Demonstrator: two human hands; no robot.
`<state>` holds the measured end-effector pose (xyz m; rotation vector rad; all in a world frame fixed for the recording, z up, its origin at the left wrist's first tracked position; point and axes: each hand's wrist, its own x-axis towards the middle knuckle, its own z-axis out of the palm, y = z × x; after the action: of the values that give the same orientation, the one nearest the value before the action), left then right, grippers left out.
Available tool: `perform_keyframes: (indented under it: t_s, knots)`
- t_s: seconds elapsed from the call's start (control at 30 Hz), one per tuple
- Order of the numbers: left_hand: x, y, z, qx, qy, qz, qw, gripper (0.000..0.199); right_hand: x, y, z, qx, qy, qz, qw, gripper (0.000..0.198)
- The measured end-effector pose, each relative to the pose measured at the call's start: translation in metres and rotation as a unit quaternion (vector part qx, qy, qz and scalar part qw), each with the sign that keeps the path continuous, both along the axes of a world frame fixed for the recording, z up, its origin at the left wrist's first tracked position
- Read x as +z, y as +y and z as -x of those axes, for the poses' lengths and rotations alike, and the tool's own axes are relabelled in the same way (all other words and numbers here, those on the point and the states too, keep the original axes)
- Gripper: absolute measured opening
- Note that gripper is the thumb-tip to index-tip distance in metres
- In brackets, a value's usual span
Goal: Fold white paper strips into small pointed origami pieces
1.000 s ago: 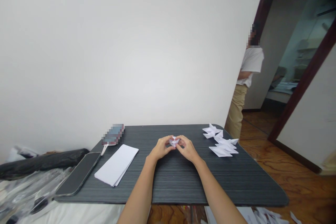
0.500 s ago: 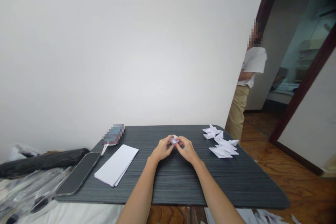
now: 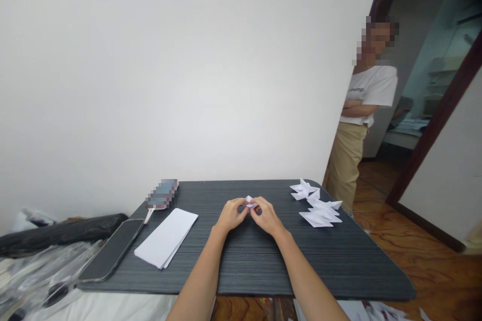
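Between my two hands is a small piece of folded white paper [image 3: 249, 200], just above or on the middle of the dark table [image 3: 256, 271]; I cannot tell if it touches the surface. My left hand [image 3: 232, 214] pinches its left side with thumb and fingertips. On its right side my right hand [image 3: 265, 215] does the same, closed on the paper. The fingers cover most of its lower part. Several pointed folded paper shapes [image 3: 322, 212] lie to the right of my hands. Off to the left rests a stack of white paper sheets [image 3: 165, 238].
A dark flat tablet-like slab [image 3: 113, 251] lies at the table's left edge. Behind it is a blurred-out object [image 3: 162, 194] with a white strip. A person [image 3: 369, 90] stands with folded arms by the doorway at right. Plastic-wrapped items [image 3: 48, 266] crowd the far left.
My fingers have shifted slightly on the folded paper, which sits a little lower between them. The person by the doorway has leaned further out from behind the wall.
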<state>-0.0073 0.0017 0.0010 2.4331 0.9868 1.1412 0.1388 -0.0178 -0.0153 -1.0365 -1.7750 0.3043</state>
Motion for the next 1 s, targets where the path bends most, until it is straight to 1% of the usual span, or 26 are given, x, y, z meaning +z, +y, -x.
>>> perform_keyframes:
  t_s: [0.13, 0.27, 0.4, 0.5, 0.6, 0.7, 0.8, 0.87, 1.0]
  knots:
    - [0.002, 0.002, 0.004, -0.014, -0.001, 0.011, 1.000, 0.019, 0.001, 0.001, -0.005, 0.013, -0.011, -0.002, 1.000, 0.017]
    - [0.002, 0.005, 0.011, -0.045, 0.011, 0.037, 0.998, 0.026, 0.001, 0.001, -0.011, 0.032, -0.013, 0.003, 0.999, 0.013]
    - [0.000, 0.006, 0.013, -0.029, -0.011, 0.058, 0.998, 0.018, 0.000, 0.000, -0.013, 0.058, 0.010, 0.028, 0.998, 0.010]
    - [-0.001, 0.007, 0.012, -0.034, -0.049, 0.078, 0.995, 0.015, 0.000, 0.000, -0.013, 0.080, 0.036, 0.055, 0.995, 0.012]
    - [-0.003, 0.010, 0.011, -0.043, -0.098, 0.115, 0.988, 0.014, 0.000, 0.002, -0.013, 0.089, 0.082, 0.085, 0.989, 0.013]
    - [-0.006, 0.013, 0.011, -0.058, -0.142, 0.163, 0.975, 0.019, -0.002, 0.006, -0.013, 0.104, 0.136, 0.119, 0.978, 0.013]
    - [-0.008, 0.015, 0.011, -0.088, -0.160, 0.202, 0.962, 0.028, -0.003, 0.009, -0.013, 0.120, 0.170, 0.144, 0.968, 0.013]
    - [-0.008, 0.015, 0.011, -0.090, -0.159, 0.211, 0.960, 0.029, -0.004, 0.011, -0.013, 0.125, 0.186, 0.153, 0.963, 0.013]
    - [-0.007, 0.014, 0.009, -0.058, -0.167, 0.199, 0.964, 0.026, -0.005, 0.014, -0.012, 0.126, 0.215, 0.156, 0.956, 0.017]
